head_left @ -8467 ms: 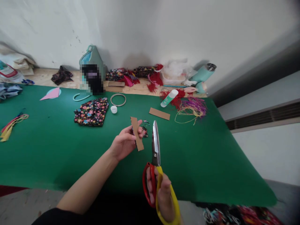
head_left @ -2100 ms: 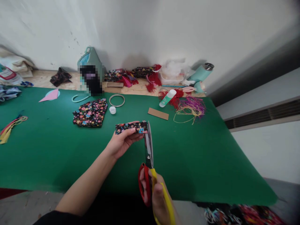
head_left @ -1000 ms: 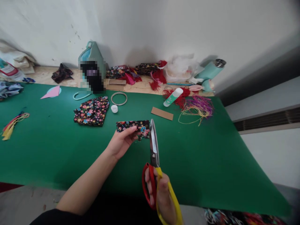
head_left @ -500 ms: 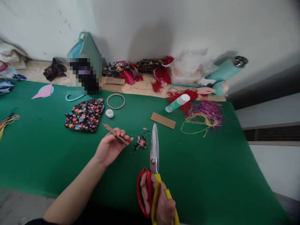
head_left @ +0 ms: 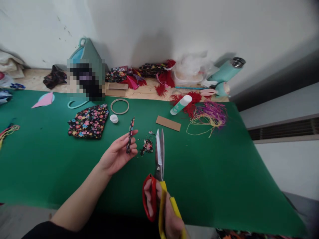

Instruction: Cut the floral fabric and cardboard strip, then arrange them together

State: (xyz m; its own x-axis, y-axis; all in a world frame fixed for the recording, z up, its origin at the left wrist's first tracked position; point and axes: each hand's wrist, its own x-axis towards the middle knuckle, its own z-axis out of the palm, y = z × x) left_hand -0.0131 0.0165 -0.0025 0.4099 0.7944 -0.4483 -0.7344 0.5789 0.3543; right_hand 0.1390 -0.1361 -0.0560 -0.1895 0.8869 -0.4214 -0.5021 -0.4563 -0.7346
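Note:
My left hand (head_left: 117,153) holds a narrow cardboard strip covered in black floral fabric (head_left: 130,134), seen edge-on and upright between my fingers. My right hand (head_left: 164,212) grips large scissors (head_left: 159,159) by their red and yellow handles, blades nearly closed and pointing away from me, just right of the strip. Small floral fabric scraps (head_left: 147,145) lie on the green table cover (head_left: 224,172) between the strip and the blades.
A floral fabric piece (head_left: 88,121), white cap (head_left: 114,118), ring (head_left: 119,106), bare cardboard strip (head_left: 168,123), glue stick (head_left: 180,104) and coloured fibres (head_left: 209,114) lie further back. A teal bag (head_left: 86,74), fabric stacks and a teal bottle (head_left: 225,73) stand by the wall.
My left hand turned the fabric-covered strip from flat to edge-on and upright. Trimmed scraps now lie on the cover. The scissors shifted slightly left, and the view swung.

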